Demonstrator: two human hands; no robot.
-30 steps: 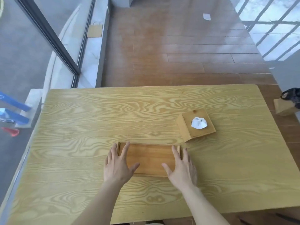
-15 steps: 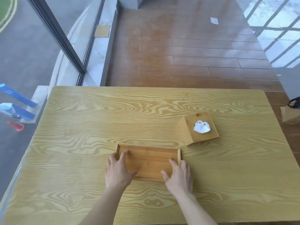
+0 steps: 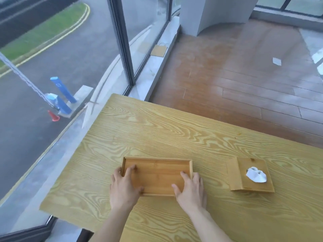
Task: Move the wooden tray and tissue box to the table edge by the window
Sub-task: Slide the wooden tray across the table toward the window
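A shallow wooden tray (image 3: 157, 173) lies flat on the light wooden table (image 3: 157, 133), near its front. My left hand (image 3: 125, 186) grips the tray's left end, thumb inside the rim. My right hand (image 3: 190, 189) holds the tray's right front corner, thumb resting on the tray floor. A square wooden tissue box (image 3: 251, 173) with a white tissue poking out of its top stands on the table to the right of the tray, apart from it and from both hands.
The table's left edge (image 3: 70, 165) runs along a floor-to-ceiling window (image 3: 52, 67) with a dark frame post (image 3: 122, 41). Brown plank floor (image 3: 236, 75) lies beyond the table's far edge. A grey wall corner (image 3: 209, 11) stands at the back.
The view has swung left toward the window. Both hands have closed onto the tray's ends, thumbs over the rim. The tissue box has not moved on the table.
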